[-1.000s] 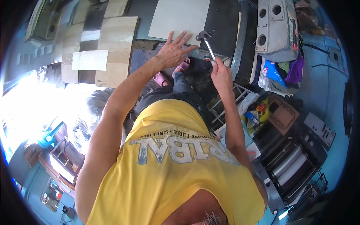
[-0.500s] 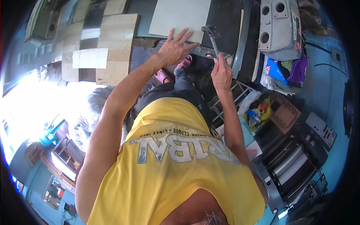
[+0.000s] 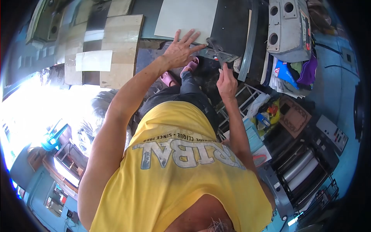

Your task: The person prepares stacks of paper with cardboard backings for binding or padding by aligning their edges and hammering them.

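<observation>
My left hand lies palm down, fingers spread, on the near edge of a pale grey sheet. This sheet rests on a dark work surface. To the right, my right hand is closed around the near end of a hammer-like metal tool. The tool has a slim shaft and a dark crosswise end, which is close to my left thumb near the surface's front edge. Blur and overlap hide its exact shape and whether it touches anything.
Taped cardboard panels are at the left. A grey metal box with round holes stands at the right, above stacked cloths and papers. A machine with rollers sits lower right, beside a white wire rack.
My right hand has moved slightly toward my body, and the tool's far end has come down from over the surface to near its front edge. My left hand stays almost in place.
</observation>
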Tool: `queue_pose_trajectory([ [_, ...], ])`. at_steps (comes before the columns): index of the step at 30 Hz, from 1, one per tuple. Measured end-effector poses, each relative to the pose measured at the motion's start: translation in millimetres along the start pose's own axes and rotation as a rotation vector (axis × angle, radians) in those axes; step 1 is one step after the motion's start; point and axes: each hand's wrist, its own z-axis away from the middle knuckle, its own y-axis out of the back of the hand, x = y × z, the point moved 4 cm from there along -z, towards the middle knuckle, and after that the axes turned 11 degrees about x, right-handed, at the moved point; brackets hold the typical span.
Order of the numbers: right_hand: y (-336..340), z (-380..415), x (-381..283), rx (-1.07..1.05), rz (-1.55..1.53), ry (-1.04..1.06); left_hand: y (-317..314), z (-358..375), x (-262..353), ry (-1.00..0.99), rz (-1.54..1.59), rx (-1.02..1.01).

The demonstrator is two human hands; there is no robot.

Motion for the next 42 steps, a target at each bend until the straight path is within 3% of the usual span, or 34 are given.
queue_pose_trajectory([
  [8,8.3,-11.0,-5.5,0.119,-0.077,-0.013,-0.9,-3.4,0.5,0.004,-0.047,-0.057],
  [14,-4.5,-15.7,-7.3,-0.02,0.024,-0.04,0.2,-0.8,4.6,0.013,-0.044,-0.081],
  [18,12.4,-22.0,-17.3,0.118,-0.093,-0.029,-0.7,-1.4,1.1,0.009,-0.055,-0.058],
  [22,2.0,-10.2,-20.3,-0.081,0.064,-0.105,-1.1,-2.1,2.7,0.002,-0.061,-0.062],
  [26,11.9,-18.3,-29.2,0.08,-0.045,-0.105,0.8,1.1,2.3,0.0,-0.067,-0.059],
  [30,-0.6,-8.0,-22.0,-0.078,0.044,-0.2,2.0,-4.9,2.0,0.001,-0.083,-0.066],
  [34,0.9,-42.1,-2.6,0.013,0.034,-0.16,14.2,-16.6,-18.0,0.199,-0.073,0.109],
  [42,-28.0,-138.2,52.8,0.118,0.265,-0.259,-13.4,-8.6,-42.7,0.052,-0.226,-0.064],
])
